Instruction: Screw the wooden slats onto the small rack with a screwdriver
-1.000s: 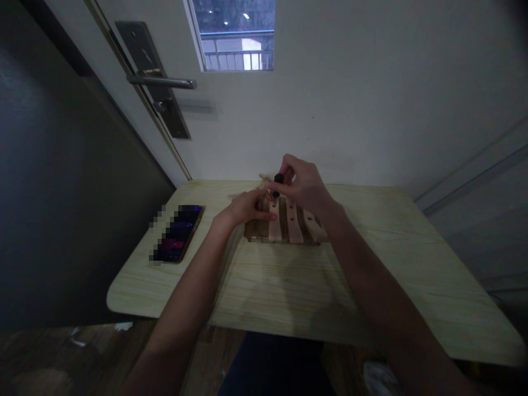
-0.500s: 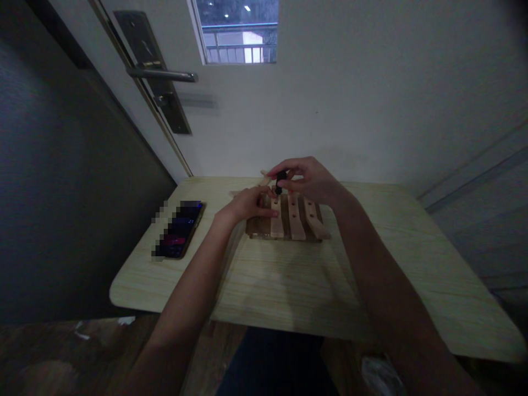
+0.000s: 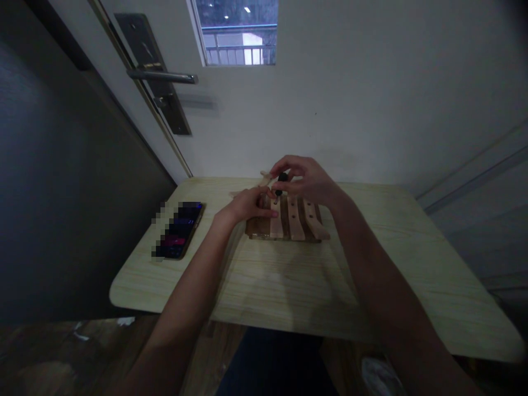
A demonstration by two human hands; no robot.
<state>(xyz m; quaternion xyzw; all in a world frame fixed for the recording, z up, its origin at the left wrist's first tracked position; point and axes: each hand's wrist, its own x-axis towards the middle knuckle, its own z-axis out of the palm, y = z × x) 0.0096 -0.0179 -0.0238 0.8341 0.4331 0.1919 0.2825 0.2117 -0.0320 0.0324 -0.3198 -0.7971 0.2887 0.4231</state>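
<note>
My single camera sits on my head and looks forward and steeply down, between my forearms. It sees wide: my bare left hand (image 3: 249, 204) and bare right hand (image 3: 310, 179) fall small near mid-frame, over the pale wood-grained surface (image 3: 437, 275). The upright white door (image 3: 350, 104) fills the top, brown flooring (image 3: 210, 352) the bottom edge.

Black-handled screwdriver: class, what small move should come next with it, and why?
Probably a slight turn of the screwdriver, pressed gently downward. The right hand holds it, its tip appears to meet the leftmost wooden strip near the far end, and the left hand rests its thumb on that strip.
</note>
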